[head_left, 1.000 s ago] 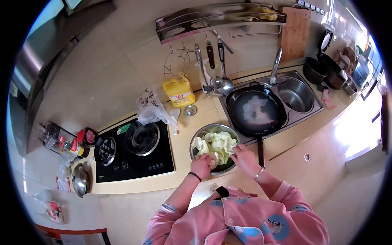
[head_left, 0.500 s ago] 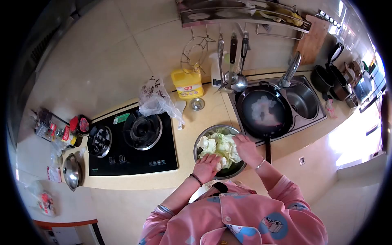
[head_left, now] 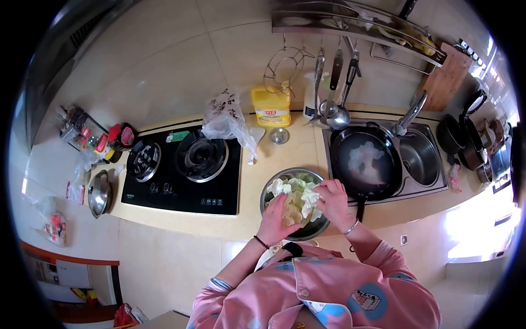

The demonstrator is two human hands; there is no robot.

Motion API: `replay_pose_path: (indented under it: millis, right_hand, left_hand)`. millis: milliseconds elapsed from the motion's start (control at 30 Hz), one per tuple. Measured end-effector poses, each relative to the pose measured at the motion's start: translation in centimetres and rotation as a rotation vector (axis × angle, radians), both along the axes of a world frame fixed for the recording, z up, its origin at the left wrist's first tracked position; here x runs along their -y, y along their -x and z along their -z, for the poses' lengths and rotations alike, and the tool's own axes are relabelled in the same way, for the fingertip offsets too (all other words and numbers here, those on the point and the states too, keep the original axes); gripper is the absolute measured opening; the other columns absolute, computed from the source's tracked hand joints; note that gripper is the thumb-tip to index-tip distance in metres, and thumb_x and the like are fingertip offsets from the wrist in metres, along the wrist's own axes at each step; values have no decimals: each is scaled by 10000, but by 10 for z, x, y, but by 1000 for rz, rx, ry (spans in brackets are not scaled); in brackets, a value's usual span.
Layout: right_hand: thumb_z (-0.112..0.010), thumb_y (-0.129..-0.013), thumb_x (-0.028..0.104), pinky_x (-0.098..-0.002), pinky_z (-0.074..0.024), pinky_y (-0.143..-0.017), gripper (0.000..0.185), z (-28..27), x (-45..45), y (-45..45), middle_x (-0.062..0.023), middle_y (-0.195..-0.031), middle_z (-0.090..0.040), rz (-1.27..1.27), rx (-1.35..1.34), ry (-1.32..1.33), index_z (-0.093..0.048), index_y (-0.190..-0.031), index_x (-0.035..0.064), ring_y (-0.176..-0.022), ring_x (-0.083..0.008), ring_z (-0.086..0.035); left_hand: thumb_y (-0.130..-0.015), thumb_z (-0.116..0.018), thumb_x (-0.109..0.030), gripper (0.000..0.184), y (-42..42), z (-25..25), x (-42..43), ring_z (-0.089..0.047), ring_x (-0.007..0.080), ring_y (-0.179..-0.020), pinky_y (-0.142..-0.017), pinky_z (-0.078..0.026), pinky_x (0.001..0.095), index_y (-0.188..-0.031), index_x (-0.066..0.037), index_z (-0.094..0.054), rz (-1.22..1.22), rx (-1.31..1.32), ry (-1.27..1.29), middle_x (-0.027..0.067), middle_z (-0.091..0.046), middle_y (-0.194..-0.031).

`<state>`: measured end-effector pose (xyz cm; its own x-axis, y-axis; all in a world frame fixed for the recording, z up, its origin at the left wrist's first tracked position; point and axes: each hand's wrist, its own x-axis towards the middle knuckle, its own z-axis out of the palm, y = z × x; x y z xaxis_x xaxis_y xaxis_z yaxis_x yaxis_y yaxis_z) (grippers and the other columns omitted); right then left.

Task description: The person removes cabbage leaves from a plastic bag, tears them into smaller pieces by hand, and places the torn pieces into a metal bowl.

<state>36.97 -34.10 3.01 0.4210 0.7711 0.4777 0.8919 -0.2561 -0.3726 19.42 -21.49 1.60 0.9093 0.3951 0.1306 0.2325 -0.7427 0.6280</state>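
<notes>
A metal bowl of pale cabbage leaves sits at the counter's front edge. At the bowl's left side is my left hand, its fingers stretched along the leaves and its thumb spread apart from them. My right hand reaches over the right rim, fingers bent around a whitish cabbage leaf. Part of the bowl's inside is hidden by leaves and hands. Just right of the bowl, a black frying pan with cloudy liquid in it rests over the sink.
On the left is a black gas stove, with a plastic bag at its back corner. A yellow jug stands by the wall. Ladles hang from the rack. The faucet rises behind the sink.
The view has shifted, so the counter things sit further right. My left hand's thumb has spread away from its fingers. My right fingers have curled in on a leaf, and the leaves are rearranged.
</notes>
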Motion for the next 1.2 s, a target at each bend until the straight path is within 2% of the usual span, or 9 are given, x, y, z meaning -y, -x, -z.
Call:
replay_pose_path:
  millis: [67, 267, 367, 567, 800, 867, 967, 1100, 1200]
  right_hand:
    - [-628, -627, 61, -368, -471, -745, 266, 4, -1, 7, -74, -869, -554, -61, 5, -28, -623, -890, 104, -856, -272, -550]
    - [-636, -746, 73, -277, -483, -731, 291, 13, -7, 14, -94, -912, -624, -138, -860, -4, -591, -1032, 54, -800, -199, -609]
    - [-639, -801, 138, -235, -475, -702, 292, 26, -8, 4, -63, -882, -633, -206, -1128, -66, -577, -1059, 15, -757, -112, -589]
    - [-631, -821, 170, -233, -473, -696, 294, 27, -9, 7, -52, -884, -626, -148, -1133, -20, -571, -1056, 4, -789, -99, -575]
    - [-641, -800, 215, -311, -493, -681, 301, 1, -13, 18, -127, -889, -623, -186, -757, 86, -582, -1038, 40, -770, -237, -616]
    - [-639, -784, 203, -349, -489, -673, 288, 2, -15, 20, -149, -874, -615, -238, -613, 179, -588, -1022, 49, -748, -300, -604]
    - [-628, -778, 161, -366, -482, -661, 243, 21, -18, 19, -154, -845, -614, -275, -482, 6, -600, -991, 49, -723, -317, -597]
    - [-618, -775, 119, -298, -484, -665, 202, 24, -18, 24, -122, -819, -625, -238, -472, -26, -615, -956, 30, -718, -216, -616]
    - [-604, -782, 79, -275, -485, -659, 173, 33, -18, 27, -97, -815, -637, -107, -834, 8, -623, -936, 2, -739, -158, -619]
  left_hand:
    - [-665, -732, -287, 839, -10, -8, 5, -295, 360, -1258, -1043, -255, 405, -1328, -20, -292, -3, 271, 352, 185, -347, -1331]
    - [-759, -680, -137, 544, -22, 14, -3, -556, 240, -1007, -844, -463, 319, -1235, -29, -440, 23, 169, 484, 127, -550, -1105]
    - [-863, -583, -129, 379, -17, 15, -9, -560, 84, -885, -711, -514, 238, -1213, -42, -465, -77, 147, 1137, 9, -577, -1028]
    - [-845, -605, -109, 332, -14, 33, -10, -568, 94, -894, -710, -533, 267, -1160, -84, -505, -150, 228, 1564, -4, -578, -1031]
    - [-838, -617, -121, 325, -14, 28, -11, -560, 83, -890, -721, -514, 261, -1147, -72, -528, -160, 165, 1515, 2, -588, -1016]
    - [-841, -618, -150, 318, -17, 22, -10, -540, 62, -872, -710, -480, 233, -1132, -45, -547, -86, 12, 1075, 11, -598, -1001]
    - [-838, -615, -151, 309, -22, 24, -5, -541, 52, -785, -687, -460, 216, -1113, -21, -564, -112, 13, 1037, 8, -621, -923]
    - [-825, -571, -31, 283, -25, 32, -4, -561, 73, -828, -742, -464, 214, -1107, -13, -572, -197, 48, 1133, 21, -615, -970]
    - [-804, -520, 48, 315, -26, 40, -2, -577, 86, -823, -743, -476, 221, -1110, -7, -571, -241, 117, 1143, 37, -620, -984]
